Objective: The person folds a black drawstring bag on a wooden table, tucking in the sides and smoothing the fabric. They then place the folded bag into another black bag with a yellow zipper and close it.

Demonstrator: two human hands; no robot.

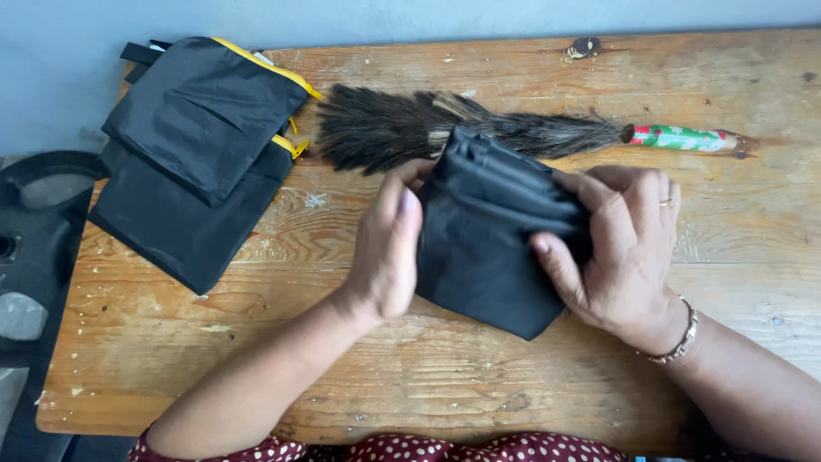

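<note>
On wooden table (445,393), mid-frame: holding a folded black cloth bag (487,265) w/ both hands, lifted slightly off the boards or resting on them, cannot tell which. Left hand (386,248) pressing flat against bag's left edge, fingers together, thumb tucked behind the fabric near top. Right hand (620,252) gripping bag's right side, thumb on front, fingers curling over the bunched folds at top right. Wearing a ring on right hand, bracelet (680,338) at right wrist.

Lying just behind the bag: a brush (385,128) w/ dark bristles fanning left, handle (684,137) in red, green & white pointing right. Bag's top edge covering part of the bristles in this view; touching or not, cannot tell.

Sitting well apart at table's top-left corner: two more black bags (192,162), stacked, upper one smaller & overlapping the lower, both w/ yellow zip trim along right edge. Black straps poking out at top. Overhanging table's left edge a bit. Zips looking shut; nothing visible inside any bag, contents hidden.

Showing past the table's left side: dark grey object (34,257) w/ round cut-outs, only partly in frame, too cropped to tell more. Running along top: blue-grey wall (428,17).

Peeking in at bottom edge: red sleeve (410,449) w/ white dots.
</note>
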